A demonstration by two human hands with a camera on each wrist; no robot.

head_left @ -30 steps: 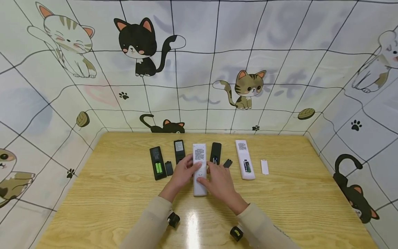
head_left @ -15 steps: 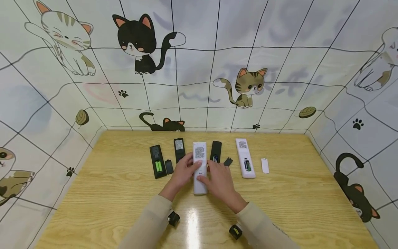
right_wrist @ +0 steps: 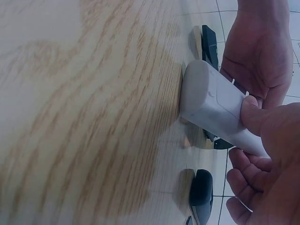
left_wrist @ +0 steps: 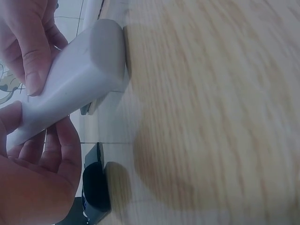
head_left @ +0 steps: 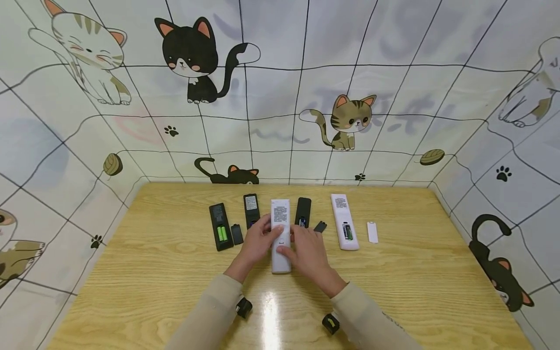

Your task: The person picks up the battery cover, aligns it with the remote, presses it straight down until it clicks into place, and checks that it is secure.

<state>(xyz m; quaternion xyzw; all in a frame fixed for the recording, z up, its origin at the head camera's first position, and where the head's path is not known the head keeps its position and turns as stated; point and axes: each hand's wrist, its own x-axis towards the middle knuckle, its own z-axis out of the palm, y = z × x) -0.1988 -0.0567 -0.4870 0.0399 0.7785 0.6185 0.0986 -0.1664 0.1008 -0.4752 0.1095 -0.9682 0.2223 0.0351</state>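
Note:
A white remote control (head_left: pixel 280 211) lies back side up between both hands, its printed label facing up. My left hand (head_left: pixel 257 243) grips it from the left side, thumb on the back and fingers curled round the edge. On the other side my right hand (head_left: pixel 311 253) holds it, with the thumb pressing the lower part of the back, near the small battery cover notch. In the left wrist view the remote's near end (left_wrist: pixel 108 51) is close over the table; the right wrist view shows the right thumb (right_wrist: pixel 253 112) on the white casing.
To the left lie a black remote (head_left: pixel 221 226) with green batteries, its loose cover (head_left: pixel 236 234) and another black remote (head_left: pixel 251 209). Rightward are a black remote (head_left: pixel 303 211), a small black cover (head_left: pixel 321 227), a white remote (head_left: pixel 344 221) with exposed batteries and a white cover (head_left: pixel 372 232).
The head view has tilted slightly. Both hands keep their hold on the white remote control, with no clear movement against it.

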